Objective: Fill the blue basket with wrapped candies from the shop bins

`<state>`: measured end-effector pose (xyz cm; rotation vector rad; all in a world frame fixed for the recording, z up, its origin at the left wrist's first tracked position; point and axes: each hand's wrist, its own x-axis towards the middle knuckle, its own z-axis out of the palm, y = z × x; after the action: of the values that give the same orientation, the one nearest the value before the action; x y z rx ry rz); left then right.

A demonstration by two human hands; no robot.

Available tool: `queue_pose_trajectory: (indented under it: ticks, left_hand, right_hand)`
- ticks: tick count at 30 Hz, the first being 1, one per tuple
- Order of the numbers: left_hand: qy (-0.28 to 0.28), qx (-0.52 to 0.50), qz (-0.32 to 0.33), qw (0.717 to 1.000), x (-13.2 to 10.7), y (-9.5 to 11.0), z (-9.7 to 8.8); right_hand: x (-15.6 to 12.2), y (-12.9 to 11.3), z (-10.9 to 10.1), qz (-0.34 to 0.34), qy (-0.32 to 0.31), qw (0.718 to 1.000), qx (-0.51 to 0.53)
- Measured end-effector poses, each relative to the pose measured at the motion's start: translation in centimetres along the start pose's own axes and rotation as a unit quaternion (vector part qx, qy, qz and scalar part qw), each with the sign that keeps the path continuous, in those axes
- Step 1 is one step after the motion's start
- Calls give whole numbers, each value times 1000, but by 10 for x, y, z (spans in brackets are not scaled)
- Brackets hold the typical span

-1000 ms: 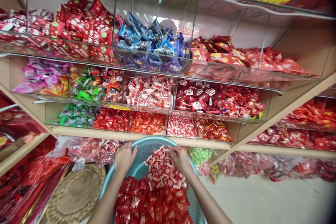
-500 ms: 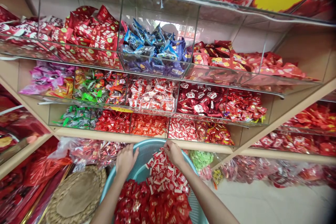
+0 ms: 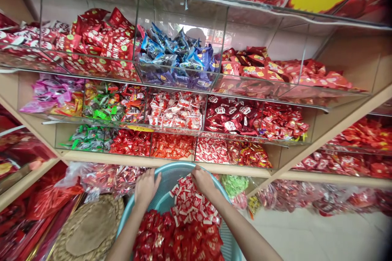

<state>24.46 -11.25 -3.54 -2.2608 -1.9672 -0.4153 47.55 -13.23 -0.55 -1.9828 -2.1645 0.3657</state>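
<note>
A light blue plastic basket stands low in front of me. My left hand grips its far left rim, the thumb on the inner side. On the far right rim my right hand is closed, its fingers curled over the edge. Small red and white wrapped candies are heaped in the basket under my right hand. Nearer to me lie larger dark red candy packets and bright red ones. The fingers on the outer side of the rim are partly hidden.
Just beyond the basket rises a wooden shelf with clear bins of wrapped candy, among them blue packets. A woven straw stool stands to the left. Bagged candies lie along the tiled floor at right.
The view has shifted very slightly, so the upper shelves sit a little farther left. Both hands keep their places on the basket rim, and the candies inside look unchanged.
</note>
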Motion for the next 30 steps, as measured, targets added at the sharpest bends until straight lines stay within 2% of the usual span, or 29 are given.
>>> queue_pose_trajectory:
  ticks: [7,9,10,11,12,13,14,17,18,19,20,21,23,30]
  left_hand:
    - [-3,6,3,1000,1,-1,0]
    - [-4,6,2,1000,0,0,0]
    - [-3,6,2,1000,0,0,-1]
    - [-3,8,3,1000,0,0,-1]
    - [-1,10,3,1000,0,1,-1]
    - [0,12,3,1000,0,1,-1]
    - [2,15,4,1000,0,1,-1]
    - [4,20,7,1000,1,1,-1]
    - [4,20,8,1000,1,1,-2]
    - [4,20,9,1000,1,1,-2]
    - [3,20,9,1000,1,1,-2]
    - [3,19,9,1000,1,1,-2]
    - [3,18,10,1000,1,1,-2]
    - [-2,11,8,1000,1,1,0]
  right_hand:
    - [-6,7,-9,0,17,999,46]
    - [-10,9,-16,6,37,990,137]
    - [-12,9,-19,14,49,975,217]
    - [-15,9,-21,29,54,946,317]
    - [-18,8,-22,57,46,902,426]
    - [-22,7,-23,94,24,842,530]
    - [-25,6,-24,138,-8,769,624]
    - [-35,2,-22,255,-77,534,803]
    - [-37,1,-22,277,-85,473,832]
    - [-39,-1,-21,294,-88,425,852]
    - [-41,-3,-20,309,-92,388,863]
    - [-43,-4,-20,321,-98,363,869]
    - [-45,-7,-18,335,-108,341,872]
    - [-55,-13,-11,325,-140,338,872]
